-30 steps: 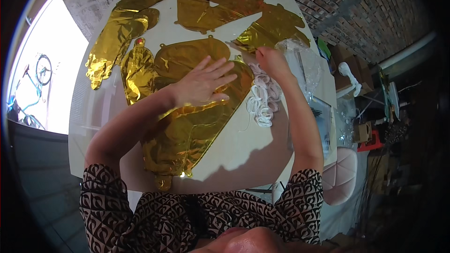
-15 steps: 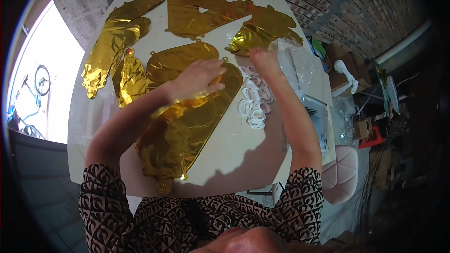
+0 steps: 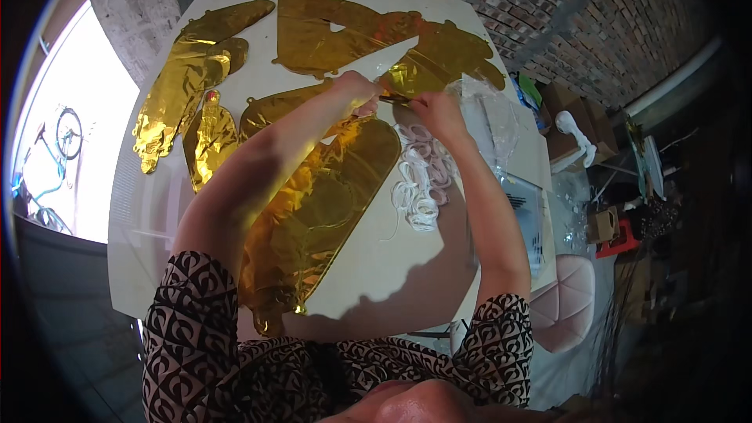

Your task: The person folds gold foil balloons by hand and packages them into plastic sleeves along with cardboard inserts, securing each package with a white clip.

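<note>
My left hand [image 3: 359,94] and my right hand [image 3: 439,112] meet above the middle of the table, fingers closed. Between them a narrow dark edge of gold foil runs from one pinch to the other. It seems to belong to the flat gold foil balloon [image 3: 446,55] lying just beyond my right hand. Under my left forearm lies a large uninflated gold foil balloon [image 3: 345,196], partly covered by the arm. Below my right hand sits a heap of coiled white ribbon [image 3: 423,188], touching neither hand.
More flat gold foil balloons lie at the far side [image 3: 313,31] and the left [image 3: 176,70] of the table [image 3: 399,274]. Clear plastic wrapping [image 3: 489,121] rests right of my right wrist. A chair [image 3: 564,305] stands at the right edge, near cardboard boxes [image 3: 564,106].
My left hand has left the large balloon's surface and moved up and right to the foil edge by my right hand, its fingers now closed. My right hand has shifted slightly down.
</note>
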Demonstrator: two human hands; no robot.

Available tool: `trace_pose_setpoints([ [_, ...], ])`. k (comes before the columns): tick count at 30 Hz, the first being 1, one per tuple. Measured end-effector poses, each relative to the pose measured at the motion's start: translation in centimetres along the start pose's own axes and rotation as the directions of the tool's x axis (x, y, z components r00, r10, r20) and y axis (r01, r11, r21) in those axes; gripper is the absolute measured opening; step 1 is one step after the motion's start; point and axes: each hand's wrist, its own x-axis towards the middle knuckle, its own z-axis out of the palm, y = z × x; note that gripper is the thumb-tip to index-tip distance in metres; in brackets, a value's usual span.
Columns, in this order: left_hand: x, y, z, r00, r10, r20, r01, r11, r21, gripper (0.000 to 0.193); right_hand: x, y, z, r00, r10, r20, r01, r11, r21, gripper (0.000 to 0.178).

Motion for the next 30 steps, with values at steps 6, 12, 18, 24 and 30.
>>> trace_pose_setpoints([
  [6,0.3,0.7,1.8,0.996,0.029,-0.087,-0.039,0.992,-0.119,0.019,0.6,2.0,0.5,0.988,0.154,0.012,-0.153,0.960,0.235,0.022],
  [12,0.7,0.3,2.3,0.981,0.108,-0.160,-0.110,0.994,0.001,0.034,1.0,2.2,0.4,0.945,0.324,0.040,-0.304,0.826,0.475,0.022],
  [18,0.0,0.4,1.9,0.957,0.163,-0.241,-0.152,0.986,0.064,0.053,1.4,1.0,0.8,0.939,0.292,-0.183,-0.214,0.910,0.356,0.022],
  [24,-0.9,2.0,0.7,0.975,0.196,0.108,-0.224,0.829,0.512,0.055,1.4,0.5,0.2,0.924,0.163,-0.347,-0.060,0.956,0.288,0.036],
  [30,0.1,1.2,0.8,0.906,0.406,0.122,-0.394,0.699,0.597,0.029,1.1,0.1,-0.8,0.948,0.049,-0.316,-0.036,0.998,0.047,0.032],
])
